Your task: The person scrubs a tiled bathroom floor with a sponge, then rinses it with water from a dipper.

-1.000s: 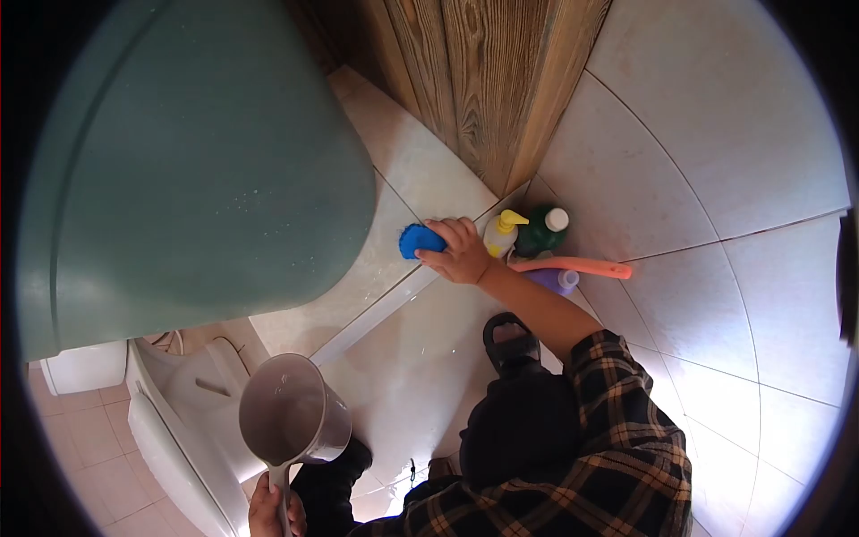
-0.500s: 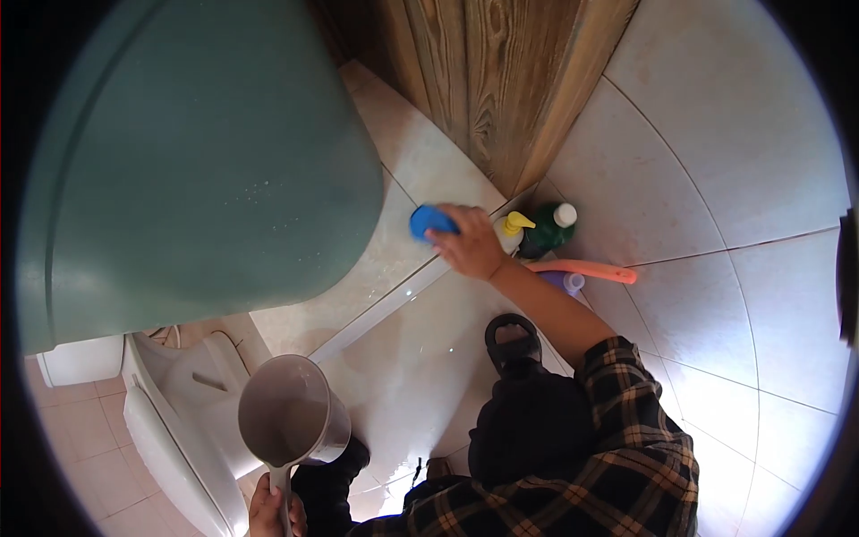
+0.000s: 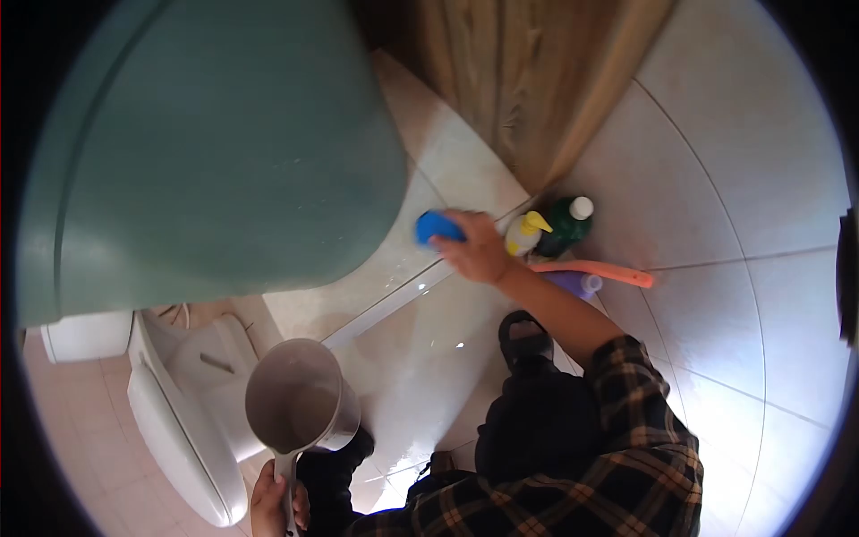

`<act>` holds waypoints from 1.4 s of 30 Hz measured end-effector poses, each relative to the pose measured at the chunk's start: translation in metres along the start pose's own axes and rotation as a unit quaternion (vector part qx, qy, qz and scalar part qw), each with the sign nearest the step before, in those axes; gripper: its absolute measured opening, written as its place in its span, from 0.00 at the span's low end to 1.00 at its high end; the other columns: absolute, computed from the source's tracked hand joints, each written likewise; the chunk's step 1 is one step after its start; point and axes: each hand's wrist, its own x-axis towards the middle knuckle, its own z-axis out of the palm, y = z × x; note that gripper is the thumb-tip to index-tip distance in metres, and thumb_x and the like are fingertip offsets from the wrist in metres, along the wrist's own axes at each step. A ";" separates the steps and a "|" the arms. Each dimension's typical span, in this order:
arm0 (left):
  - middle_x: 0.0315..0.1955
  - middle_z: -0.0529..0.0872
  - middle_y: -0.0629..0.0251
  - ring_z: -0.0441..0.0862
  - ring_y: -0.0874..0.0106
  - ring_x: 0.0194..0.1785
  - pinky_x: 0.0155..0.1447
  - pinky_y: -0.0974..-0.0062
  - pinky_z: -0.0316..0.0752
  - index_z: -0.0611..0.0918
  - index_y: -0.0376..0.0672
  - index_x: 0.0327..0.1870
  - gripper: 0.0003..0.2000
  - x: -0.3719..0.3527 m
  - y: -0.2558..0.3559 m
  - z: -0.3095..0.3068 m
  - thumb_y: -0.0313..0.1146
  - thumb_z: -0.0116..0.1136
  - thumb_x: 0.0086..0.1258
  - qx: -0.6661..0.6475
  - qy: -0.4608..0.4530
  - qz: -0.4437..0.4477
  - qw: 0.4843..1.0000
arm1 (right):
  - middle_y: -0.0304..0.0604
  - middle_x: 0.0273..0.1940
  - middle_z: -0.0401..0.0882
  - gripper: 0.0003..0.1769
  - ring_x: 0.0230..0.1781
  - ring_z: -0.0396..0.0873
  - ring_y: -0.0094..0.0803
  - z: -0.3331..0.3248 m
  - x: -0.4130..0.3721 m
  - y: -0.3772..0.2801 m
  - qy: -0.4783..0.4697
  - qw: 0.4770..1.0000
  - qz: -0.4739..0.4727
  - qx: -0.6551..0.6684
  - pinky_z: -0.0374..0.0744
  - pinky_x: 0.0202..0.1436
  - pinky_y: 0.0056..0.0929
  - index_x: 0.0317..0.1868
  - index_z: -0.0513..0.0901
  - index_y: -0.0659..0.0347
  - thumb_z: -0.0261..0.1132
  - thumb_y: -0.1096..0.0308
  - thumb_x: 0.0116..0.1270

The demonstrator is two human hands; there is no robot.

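By the right hand (image 3: 478, 248), a blue scrubber (image 3: 438, 229) is gripped over the ledge (image 3: 362, 291) beneath, apparently mid-scrub; by the left hand (image 3: 267, 503), a dipper (image 3: 304, 398) is held. Next, firm pressure would be needed.

The right hand (image 3: 479, 248) and blue scrubber (image 3: 438, 229) look blurry. The top edge cuts off the big green tub (image 3: 233, 170). An orange handle (image 3: 608, 270) hides part of the purple bottle (image 3: 569, 284).
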 end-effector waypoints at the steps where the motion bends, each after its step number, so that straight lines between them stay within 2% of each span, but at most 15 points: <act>1: 0.11 0.66 0.67 0.61 0.78 0.06 0.07 0.84 0.59 0.64 0.35 0.52 0.22 0.000 -0.001 -0.004 0.45 0.46 0.67 0.006 -0.017 0.011 1.000 | 0.48 0.52 0.69 0.20 0.46 0.71 0.45 0.000 -0.002 0.004 0.041 0.997 0.058 -0.038 0.69 0.44 0.41 0.47 0.76 0.47 0.64 0.67 0.52; 5: 0.13 0.68 0.64 0.64 0.76 0.08 0.10 0.84 0.61 0.62 0.34 0.50 0.22 -0.007 0.006 -0.003 0.43 0.49 0.66 -0.040 0.002 -0.001 0.999 | 0.51 0.52 0.69 0.16 0.44 0.71 0.47 0.015 0.003 -0.022 0.055 0.975 0.162 -0.139 0.68 0.43 0.43 0.45 0.76 0.50 0.63 0.68 0.52; 9: 0.12 0.68 0.65 0.63 0.78 0.08 0.10 0.84 0.60 0.64 0.34 0.49 0.21 -0.017 0.006 -0.007 0.44 0.48 0.67 -0.064 0.004 0.042 0.997 | 0.46 0.53 0.70 0.21 0.46 0.72 0.42 0.053 0.015 -0.071 -0.103 0.990 -0.079 0.062 0.69 0.46 0.40 0.48 0.76 0.45 0.65 0.64 0.51; 12: 0.12 0.67 0.65 0.61 0.78 0.06 0.08 0.84 0.58 0.64 0.33 0.49 0.21 -0.023 0.008 -0.018 0.43 0.46 0.68 -0.139 0.002 0.083 0.987 | 0.45 0.52 0.72 0.19 0.46 0.73 0.43 0.053 0.018 -0.061 -0.155 0.972 -0.162 0.064 0.71 0.45 0.41 0.46 0.78 0.47 0.65 0.64 0.51; 14: 0.12 0.67 0.64 0.62 0.77 0.06 0.07 0.84 0.58 0.63 0.31 0.51 0.21 -0.032 0.001 -0.036 0.42 0.44 0.69 -0.240 -0.005 0.105 0.965 | 0.47 0.48 0.74 0.13 0.44 0.74 0.45 0.040 -0.006 -0.013 -0.257 0.951 0.086 0.152 0.73 0.43 0.43 0.41 0.80 0.50 0.64 0.66 0.53; 15: 0.12 0.67 0.63 0.62 0.77 0.05 0.07 0.84 0.58 0.63 0.31 0.52 0.21 -0.036 -0.001 -0.048 0.41 0.43 0.69 -0.308 -0.002 0.114 0.945 | 0.51 0.45 0.75 0.10 0.41 0.74 0.49 0.029 -0.016 0.003 -0.103 0.993 -0.043 -0.043 0.74 0.41 0.45 0.38 0.80 0.52 0.63 0.65 0.53; 16: 0.12 0.67 0.64 0.62 0.77 0.06 0.06 0.83 0.59 0.62 0.32 0.54 0.22 -0.037 -0.004 -0.061 0.43 0.43 0.69 -0.314 -0.013 0.118 0.942 | 0.53 0.46 0.73 0.10 0.42 0.73 0.50 0.011 -0.013 0.012 -0.031 0.995 -0.059 -0.078 0.72 0.41 0.46 0.38 0.79 0.52 0.63 0.63 0.54; 17: 0.12 0.66 0.64 0.63 0.78 0.06 0.06 0.83 0.60 0.61 0.33 0.56 0.24 -0.039 -0.009 -0.073 0.44 0.43 0.69 -0.320 -0.022 0.118 0.940 | 0.52 0.48 0.72 0.12 0.43 0.73 0.51 0.003 -0.009 0.014 -0.055 0.989 -0.081 -0.113 0.72 0.42 0.45 0.40 0.78 0.51 0.62 0.63 0.54; 21: 0.13 0.69 0.65 0.64 0.79 0.08 0.10 0.87 0.58 0.65 0.30 0.47 0.19 -0.036 0.009 -0.087 0.40 0.45 0.69 -0.210 -0.021 0.148 0.966 | 0.51 0.53 0.67 0.18 0.45 0.71 0.48 0.015 0.012 -0.023 -0.218 0.951 -0.162 -0.147 0.69 0.44 0.43 0.49 0.74 0.45 0.61 0.64 0.55; 24: 0.16 0.71 0.68 0.66 0.80 0.11 0.14 0.85 0.60 0.67 0.36 0.37 0.16 -0.017 0.001 -0.111 0.43 0.50 0.67 -0.149 0.020 0.135 0.979 | 0.51 0.54 0.67 0.22 0.45 0.70 0.47 0.058 0.032 -0.058 -0.281 0.905 -0.320 -0.017 0.68 0.45 0.42 0.52 0.72 0.42 0.61 0.63 0.55; 29: 0.18 0.73 0.69 0.69 0.80 0.16 0.19 0.82 0.64 0.66 0.40 0.29 0.17 0.007 -0.023 -0.140 0.45 0.53 0.65 -0.105 0.032 0.111 0.988 | 0.51 0.54 0.66 0.23 0.43 0.70 0.46 0.141 0.056 -0.156 -0.279 0.880 -0.378 0.068 0.67 0.41 0.43 0.54 0.71 0.39 0.62 0.63 0.55; 30: 0.18 0.73 0.68 0.71 0.79 0.17 0.19 0.82 0.65 0.67 0.39 0.28 0.18 0.009 -0.026 -0.143 0.46 0.53 0.64 -0.094 0.043 0.107 0.989 | 0.51 0.54 0.66 0.23 0.43 0.70 0.47 0.160 0.060 -0.176 -0.276 0.877 -0.386 0.066 0.67 0.42 0.43 0.53 0.72 0.39 0.62 0.63 0.55; 33: 0.18 0.72 0.71 0.69 0.83 0.16 0.17 0.86 0.64 0.65 0.33 0.51 0.19 0.014 -0.031 -0.151 0.39 0.49 0.68 -0.119 0.028 0.124 0.985 | 0.51 0.54 0.66 0.21 0.44 0.69 0.47 0.192 0.059 -0.223 -0.272 0.889 -0.363 0.057 0.67 0.42 0.43 0.52 0.73 0.41 0.62 0.63 0.56; 36: 0.19 0.72 0.70 0.70 0.82 0.16 0.18 0.85 0.65 0.66 0.33 0.47 0.18 0.014 -0.042 -0.163 0.41 0.50 0.68 -0.120 0.011 0.147 0.982 | 0.52 0.53 0.67 0.21 0.46 0.69 0.49 0.195 0.059 -0.246 -0.274 0.915 -0.292 0.038 0.67 0.43 0.44 0.50 0.74 0.45 0.64 0.62 0.54; 42: 0.18 0.72 0.68 0.71 0.79 0.18 0.22 0.80 0.66 0.66 0.37 0.35 0.16 0.012 -0.061 -0.182 0.43 0.50 0.67 -0.095 -0.023 0.149 0.984 | 0.59 0.51 0.67 0.20 0.49 0.67 0.55 0.129 0.056 -0.169 -0.309 0.902 -0.300 0.025 0.66 0.45 0.49 0.49 0.72 0.50 0.63 0.66 0.54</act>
